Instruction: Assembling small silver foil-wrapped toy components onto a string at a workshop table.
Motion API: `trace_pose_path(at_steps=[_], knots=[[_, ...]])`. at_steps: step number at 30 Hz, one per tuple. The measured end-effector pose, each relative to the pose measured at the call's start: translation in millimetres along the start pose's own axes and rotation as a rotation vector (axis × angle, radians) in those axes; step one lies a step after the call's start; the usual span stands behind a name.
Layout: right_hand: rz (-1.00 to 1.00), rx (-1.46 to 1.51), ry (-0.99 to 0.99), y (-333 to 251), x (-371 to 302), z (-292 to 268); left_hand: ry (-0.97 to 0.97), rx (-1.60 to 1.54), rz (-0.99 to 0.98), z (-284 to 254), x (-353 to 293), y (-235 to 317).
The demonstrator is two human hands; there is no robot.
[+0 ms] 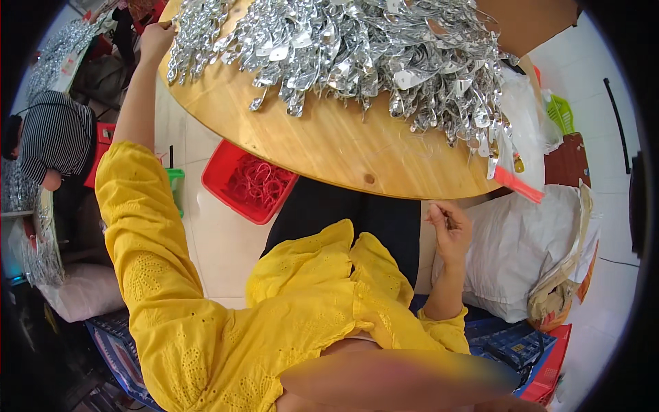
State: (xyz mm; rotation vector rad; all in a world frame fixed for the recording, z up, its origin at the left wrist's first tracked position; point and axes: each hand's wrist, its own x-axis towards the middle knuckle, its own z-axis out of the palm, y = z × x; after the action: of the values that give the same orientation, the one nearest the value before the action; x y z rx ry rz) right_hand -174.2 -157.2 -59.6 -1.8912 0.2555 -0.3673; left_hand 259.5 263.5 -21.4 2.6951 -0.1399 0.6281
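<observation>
Many silver metallic strips (357, 51) cover the curved wooden bench (322, 151); left hand (158, 40) curls at its left edge, right hand (450, 228) half-curled before it, grips unclear. Sorting, probably; pinching needed next.

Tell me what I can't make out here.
In the head view:
- Silver pieces: far side cut off by top edge.
- Left hand and right hand: whether fingertips hold anything, too small.
- Red bin: far side hidden under wooden table.
- White sack: contents hidden by its sides.

Strips (343, 65) on table (309, 147), cords (261, 180) in basin (237, 208)
</observation>
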Motion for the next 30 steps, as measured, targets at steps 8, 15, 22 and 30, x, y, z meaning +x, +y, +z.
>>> trace_pose_path(at_steps=[8, 15, 22, 30], knots=[[0.047, 0.014, 0.050, 7.6, -0.9, -9.8, -0.146, 0.220, 0.040, 22.7, 9.2, 22.3], [-0.014, 0.045, 0.046, 2.7, 2.7, -2.8, 0.119, 0.176, 0.241, 10.6, -9.9, 19.6], [-0.003, 0.070, 0.081, 5.7, -6.3, -6.2, 0.046, -0.353, 0.316, -34.4, -84.4, 92.4], [-0.033, 0.095, 0.077, 2.1, -10.4, -7.1, -0.165, -0.727, 0.365, -64.8, -140.9, 156.4]])
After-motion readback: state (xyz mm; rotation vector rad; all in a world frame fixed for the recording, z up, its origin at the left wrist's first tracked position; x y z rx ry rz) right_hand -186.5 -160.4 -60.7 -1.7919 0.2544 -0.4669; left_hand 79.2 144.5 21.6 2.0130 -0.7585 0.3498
